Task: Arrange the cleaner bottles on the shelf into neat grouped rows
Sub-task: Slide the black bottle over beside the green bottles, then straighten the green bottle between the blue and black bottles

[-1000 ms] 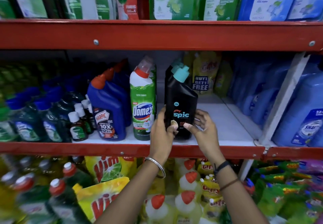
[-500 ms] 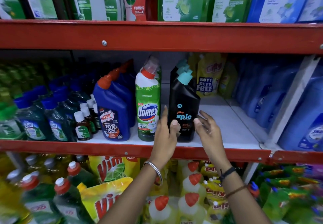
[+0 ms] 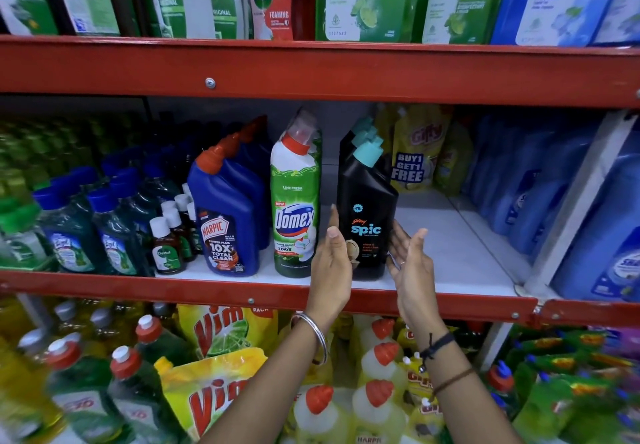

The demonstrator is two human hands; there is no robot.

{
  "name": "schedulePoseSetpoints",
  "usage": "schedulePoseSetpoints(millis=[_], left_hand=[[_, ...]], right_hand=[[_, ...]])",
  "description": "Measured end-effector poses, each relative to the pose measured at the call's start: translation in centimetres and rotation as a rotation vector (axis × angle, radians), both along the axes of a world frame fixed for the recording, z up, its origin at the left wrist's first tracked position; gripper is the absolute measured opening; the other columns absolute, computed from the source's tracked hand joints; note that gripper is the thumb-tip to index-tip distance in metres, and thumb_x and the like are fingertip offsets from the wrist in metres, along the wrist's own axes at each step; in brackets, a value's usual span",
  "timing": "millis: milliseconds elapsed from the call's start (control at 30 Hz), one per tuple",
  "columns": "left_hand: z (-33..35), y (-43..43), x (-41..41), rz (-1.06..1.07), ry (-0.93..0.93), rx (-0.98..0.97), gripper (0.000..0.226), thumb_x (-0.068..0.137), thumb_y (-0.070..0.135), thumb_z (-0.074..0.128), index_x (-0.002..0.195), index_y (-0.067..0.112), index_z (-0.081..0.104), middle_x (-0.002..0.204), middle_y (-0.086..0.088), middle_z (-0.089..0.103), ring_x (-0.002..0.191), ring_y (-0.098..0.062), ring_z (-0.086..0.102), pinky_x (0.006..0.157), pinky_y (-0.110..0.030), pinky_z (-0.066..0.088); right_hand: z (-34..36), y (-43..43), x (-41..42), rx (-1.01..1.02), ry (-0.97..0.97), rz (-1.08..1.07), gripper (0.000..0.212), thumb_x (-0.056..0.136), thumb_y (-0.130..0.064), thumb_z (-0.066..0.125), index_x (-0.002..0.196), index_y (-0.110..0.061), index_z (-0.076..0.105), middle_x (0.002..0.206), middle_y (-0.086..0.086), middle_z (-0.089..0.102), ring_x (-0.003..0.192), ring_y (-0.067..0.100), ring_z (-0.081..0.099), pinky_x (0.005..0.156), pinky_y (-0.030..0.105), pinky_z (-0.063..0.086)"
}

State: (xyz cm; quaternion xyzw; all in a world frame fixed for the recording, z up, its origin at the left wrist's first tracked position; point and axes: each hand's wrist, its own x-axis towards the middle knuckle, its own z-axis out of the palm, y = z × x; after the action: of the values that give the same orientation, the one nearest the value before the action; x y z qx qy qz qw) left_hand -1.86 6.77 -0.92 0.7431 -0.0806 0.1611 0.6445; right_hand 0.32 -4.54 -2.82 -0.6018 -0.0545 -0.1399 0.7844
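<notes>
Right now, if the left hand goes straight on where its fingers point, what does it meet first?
Probably nothing at first: the left hand points up into the gap between the Domex bottle and the black Spic bottle. Depth is unclear; it may brush either one.

Spic bottle (image 3: 365, 222) stood upright at front edge of middle shelf (image 3: 263, 296), w/ more of its kind in a row directly behind. Domex bottle (image 3: 296, 208) stood just left of it, Harpic bottle (image 3: 225, 222) left of that. Left hand (image 3: 330, 263) was before the gap btwn Domex and Spic; right hand (image 3: 412, 267) just right of Spic. Pouches (image 3: 414, 152) stood behind, to the right.
</notes>
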Motion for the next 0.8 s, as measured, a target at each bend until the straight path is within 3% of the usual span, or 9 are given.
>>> schedulePoseSetpoints(millis=[133,200,267,367,467,533,600,667,800], left_hand=[[0.0,0.1,-0.1,0.038,-0.019,0.019,0.046,0.102,0.029,0.017,0.147,0.026,0.02,0.085,0.031,0.032,0.069,0.042,0.034,0.063,0.009,0.032],[-0.6,0.2,-0.3,0.072,-0.053,-0.001,0.047,0.1,0.036,0.021,0.146,0.03,0.024,0.112,0.034,0.039,0.1,0.037,0.035,0.077,0.009,0.032],[-1.9,0.5,-0.7,0.12,-0.131,-0.027,0.044,0.099,0.045,0.023,0.141,0.036,0.032,0.139,0.023,0.039,0.133,0.008,0.034,0.105,-0.012,0.034],[-3.4,2.0,-1.6,0.222,-0.314,-0.109,0.044,0.096,0.053,0.024,0.129,0.037,0.049,0.138,0.013,0.052,0.132,-0.009,0.044,0.109,-0.035,0.038],[-3.3,4.3,-1.4,0.291,-0.379,-0.152,0.048,0.093,0.06,0.021,0.128,0.038,0.047,0.137,0.021,0.049,0.132,-0.005,0.042,0.108,-0.022,0.036],[-2.8,5.8,-0.9,0.315,-0.307,-0.144,0.051,0.089,0.068,0.017,0.129,0.048,0.04,0.143,0.012,0.042,0.134,-0.001,0.036,0.109,-0.016,0.033],[-2.6,6.9,-0.2,0.293,-0.245,-0.1,0.054,0.086,0.07,0.014,0.132,0.051,0.035,0.147,0.007,0.037,0.136,-0.004,0.034,0.113,-0.026,0.033],[-2.4,7.7,0.4,0.248,-0.216,-0.057,0.061,0.085,0.071,0.013,0.138,0.046,0.031,0.146,0.01,0.037,0.135,-0.003,0.036,0.113,-0.035,0.035],[-2.3,8.4,1.0,0.14,-0.185,-0.017,0.074,0.081,0.076,0.011,0.145,0.041,0.024,0.149,0.012,0.035,0.122,0.023,0.036,0.101,-0.005,0.034]], right_hand=[[-0.3,0.2,0.0,-0.032,-0.001,-0.062,0.066,0.079,-0.066,0.028,0.129,-0.028,0.05,0.136,-0.002,0.055,0.125,0.01,0.051,0.103,0.026,0.039],[-0.8,0.7,-0.6,-0.057,-0.035,-0.176,0.059,0.085,-0.066,0.029,0.124,-0.029,0.052,0.133,-0.002,0.058,0.126,0.01,0.052,0.108,0.032,0.04],[-1.4,1.7,-1.7,-0.066,-0.132,-0.321,0.049,0.093,-0.059,0.03,0.121,-0.027,0.055,0.125,-0.007,0.061,0.122,0.005,0.053,0.106,0.026,0.041],[-1.8,3.6,-3.5,-0.089,-0.297,-0.339,0.05,0.091,-0.06,0.031,0.116,-0.026,0.057,0.117,-0.005,0.062,0.113,0.007,0.058,0.097,0.017,0.044],[-1.8,6.0,-4.0,-0.153,-0.318,-0.161,0.06,0.084,-0.073,0.03,0.12,-0.032,0.054,0.124,-0.007,0.058,0.116,0.005,0.056,0.098,0.019,0.044],[-1.8,7.5,-3.7,-0.226,-0.272,-0.056,0.067,0.079,-0.079,0.026,0.128,-0.038,0.046,0.135,-0.012,0.05,0.126,0.001,0.047,0.105,0.021,0.039],[-1.7,8.9,-3.0,-0.301,-0.198,0.021,0.08,0.072,-0.086,0.021,0.136,-0.04,0.034,0.144,-0.017,0.039,0.133,-0.004,0.037,0.11,0.019,0.032],[-1.5,10.1,-2.4,-0.327,-0.129,0.074,0.098,0.064,-0.092,0.018,0.144,-0.036,0.024,0.149,-0.017,0.029,0.129,-0.016,0.03,0.102,0.003,0.027],[-0.5,11.3,-1.6,-0.303,-0.113,0.068,0.103,0.06,-0.093,0.016,0.145,-0.034,0.02,0.138,-0.027,0.033,0.109,-0.036,0.031,0.085,-0.009,0.027]])
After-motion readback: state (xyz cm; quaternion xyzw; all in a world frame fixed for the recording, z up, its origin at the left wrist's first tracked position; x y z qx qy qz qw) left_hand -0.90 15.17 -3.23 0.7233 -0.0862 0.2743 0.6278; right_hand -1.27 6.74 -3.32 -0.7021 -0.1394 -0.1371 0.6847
